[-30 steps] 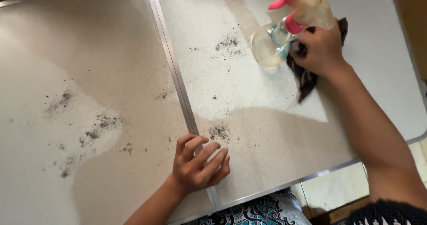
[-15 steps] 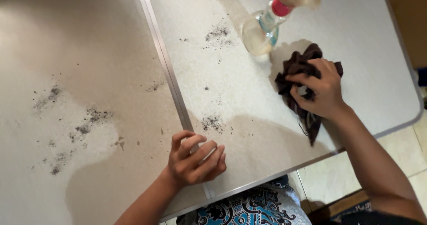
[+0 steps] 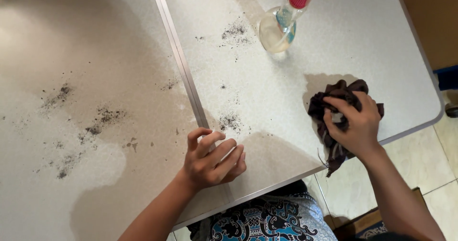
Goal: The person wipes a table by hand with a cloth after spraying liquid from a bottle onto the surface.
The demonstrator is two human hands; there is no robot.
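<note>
Wiping step in hand: right hand clenched on dark cloth, at 3 o'clock on table. Left hand curled loosely, grasping nothing, at 6 o'clock. Next likely calls for dragging cloth toward dirt patch. One cloth, one spray bottle at 12 o'clock, several dirt patches.

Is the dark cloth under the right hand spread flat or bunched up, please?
Bunched up: the cloth sits in crumpled folds under the right hand, one end trailing over the table edge.

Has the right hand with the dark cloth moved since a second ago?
Yes. The right hand has drawn the dark cloth away from the spray bottle, toward the table's near right edge.
</note>
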